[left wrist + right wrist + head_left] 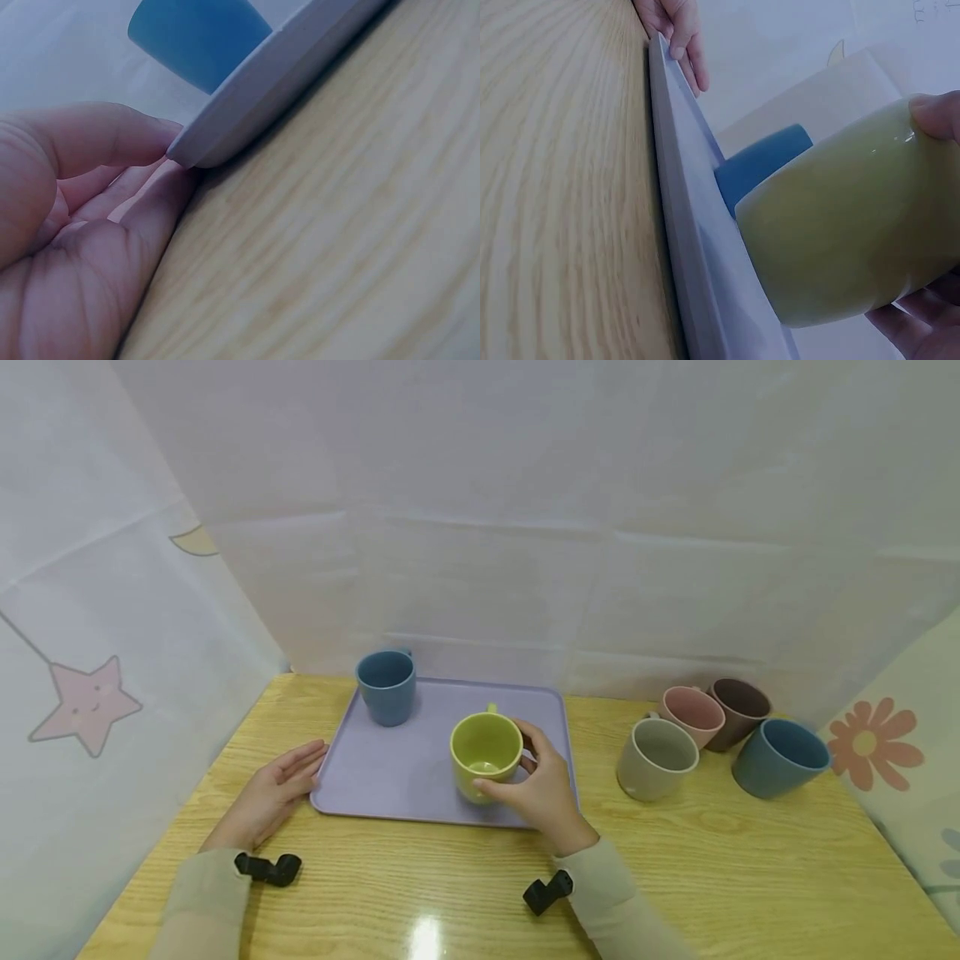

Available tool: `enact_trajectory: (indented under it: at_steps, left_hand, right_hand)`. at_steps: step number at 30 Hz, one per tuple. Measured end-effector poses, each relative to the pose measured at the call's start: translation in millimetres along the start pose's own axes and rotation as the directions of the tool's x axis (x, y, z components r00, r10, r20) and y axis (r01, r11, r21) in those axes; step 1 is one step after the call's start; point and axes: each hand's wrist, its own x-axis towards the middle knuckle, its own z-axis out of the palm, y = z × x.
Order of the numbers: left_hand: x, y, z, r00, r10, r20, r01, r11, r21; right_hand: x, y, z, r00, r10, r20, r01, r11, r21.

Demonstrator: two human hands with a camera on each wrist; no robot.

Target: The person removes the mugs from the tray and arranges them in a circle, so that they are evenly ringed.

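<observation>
My right hand (551,789) grips a yellow-green mug (480,752) by its sides, thumb at the near side and fingers round the right. The mug is upright over the right half of a lavender tray (420,777), its handle pointing away; I cannot tell whether its base touches the tray. On the tray's far left stands a blue mug (387,689), also seen behind the yellow-green mug in the right wrist view. Beside the tray's left edge lies my left hand (270,793), fingers extended. In the left wrist view, its fingertips (169,139) touch the tray's rim.
Right of the tray, on the wooden table (360,885), stand a grey-white mug (652,764), a pink mug (693,714), a dark brown mug (738,714) and another blue mug (780,760). White cloth (480,568) hangs behind the table and along its sides.
</observation>
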Motion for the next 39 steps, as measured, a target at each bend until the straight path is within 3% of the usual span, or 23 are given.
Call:
enact_trajectory:
  at_steps: [15,25,31,39]
  left_hand:
    - [-1.0,-2.9,-1.0,1.0,0.019,0.011,-0.019,1.0,-0.007]
    - [-1.0,-2.4,-1.2,1.0,0.026,0.007,-0.026,1.0,0.001]
    - [-1.0,-1.6,-0.5,1.0,0.023,0.009,-0.023,1.0,0.003]
    - [-0.5,-2.0,-0.3,1.0,0.025,0.01,-0.025,1.0,0.008]
  right_hand:
    - [-22.3,-12.2,-56.1,0.997,0.027,-0.075,-0.029,0.999,-0.027]
    - [-43.2,-18.8,-98.4,0.99,-0.084,-0.117,0.077,0.995,-0.059]
    - [-57.9,-24.6,-125.5,0.984,-0.108,-0.144,0.093,0.99,-0.107]
    - [-72.1,-24.7,-164.0,0.964,-0.195,-0.181,0.21,0.975,0.068]
